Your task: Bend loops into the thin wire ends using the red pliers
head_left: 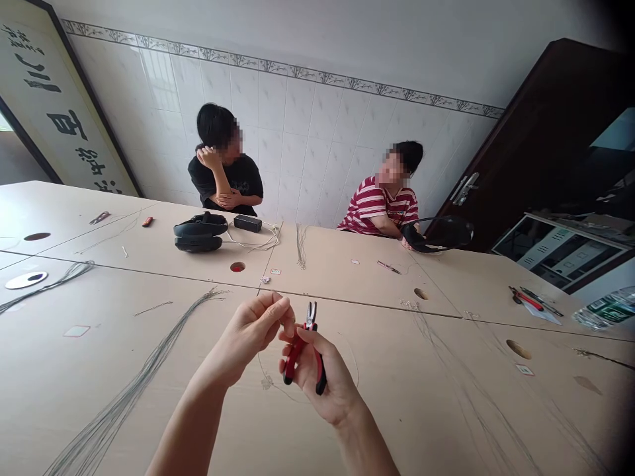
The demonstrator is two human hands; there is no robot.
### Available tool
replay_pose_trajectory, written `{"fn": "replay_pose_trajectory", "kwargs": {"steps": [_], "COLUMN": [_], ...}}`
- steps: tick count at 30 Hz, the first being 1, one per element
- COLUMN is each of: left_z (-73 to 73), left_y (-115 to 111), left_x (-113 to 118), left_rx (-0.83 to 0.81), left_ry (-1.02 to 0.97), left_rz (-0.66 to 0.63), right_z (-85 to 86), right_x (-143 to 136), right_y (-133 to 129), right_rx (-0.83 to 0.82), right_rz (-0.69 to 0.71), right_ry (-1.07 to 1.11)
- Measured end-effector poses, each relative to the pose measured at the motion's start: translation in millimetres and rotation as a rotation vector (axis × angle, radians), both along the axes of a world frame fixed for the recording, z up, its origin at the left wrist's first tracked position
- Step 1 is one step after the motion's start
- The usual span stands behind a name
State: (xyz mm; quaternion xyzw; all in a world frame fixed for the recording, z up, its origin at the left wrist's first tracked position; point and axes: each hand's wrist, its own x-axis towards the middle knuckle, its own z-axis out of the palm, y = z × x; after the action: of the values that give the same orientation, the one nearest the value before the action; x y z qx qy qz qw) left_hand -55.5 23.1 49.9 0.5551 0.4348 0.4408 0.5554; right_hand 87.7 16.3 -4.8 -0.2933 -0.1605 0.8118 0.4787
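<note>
Pliers (292, 360) with red and black handles rest in my right hand (325, 373), fingers wrapped round them and jaws pointing away from me. The jaws look slightly apart. Just left of them, my left hand (258, 330) is closed in a pinch; what its fingertips hold is too small to make out. A thin wire (357, 367) curves in a loop below and around my hands. Beneath them on the table lies a small cluster of metal bits (266, 381). To the left stretches a long bundle of grey wires (169, 347).
Two people sit across the table (377, 430). A black headset (199, 231) and a black box (247, 223) with white cable stand before one. More wire strands (461, 377) lie at right, with red-handled pliers (526, 299) and a plastic bottle (606, 308) beyond.
</note>
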Motion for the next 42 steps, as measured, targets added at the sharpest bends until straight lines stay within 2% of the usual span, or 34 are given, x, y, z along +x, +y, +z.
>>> {"fn": "replay_pose_trajectory", "kwargs": {"steps": [5,13,20,23,27,31,38,42], "left_z": [-1.9,1.1,7.0,8.0,4.8,-1.1,-4.3,-6.6], "left_y": [1.9,1.6,1.0,0.8,0.8,2.0,3.2,3.8], "left_x": [-2.4,-3.9,-0.3,1.0,-0.1,-0.1,3.9,2.8], "left_rx": [-0.002,0.015,-0.007,-0.017,0.027,0.066,0.014,0.039], "left_ry": [-0.003,0.013,0.099,0.142,0.169,0.115,-0.011,0.062], "left_rz": [0.011,0.024,0.094,0.121,0.012,-0.114,-0.173,-0.136], "right_z": [3.7,15.4,23.9,24.3,24.0,24.2,27.5,27.9], "right_x": [1.9,6.0,15.6,20.3,24.2,25.5,25.9,26.7], "right_y": [-3.0,-6.1,-12.7,-13.6,-13.9,-14.8,-15.9,-16.0], "right_rx": [0.021,0.126,0.386,0.436,0.457,0.47,0.483,0.505], "right_rz": [-0.019,-0.081,-0.237,-0.281,-0.282,-0.262,-0.215,-0.189], "right_ry": [-0.021,-0.171,-0.595,-0.65,-0.683,-0.71,-0.707,-0.709]}}
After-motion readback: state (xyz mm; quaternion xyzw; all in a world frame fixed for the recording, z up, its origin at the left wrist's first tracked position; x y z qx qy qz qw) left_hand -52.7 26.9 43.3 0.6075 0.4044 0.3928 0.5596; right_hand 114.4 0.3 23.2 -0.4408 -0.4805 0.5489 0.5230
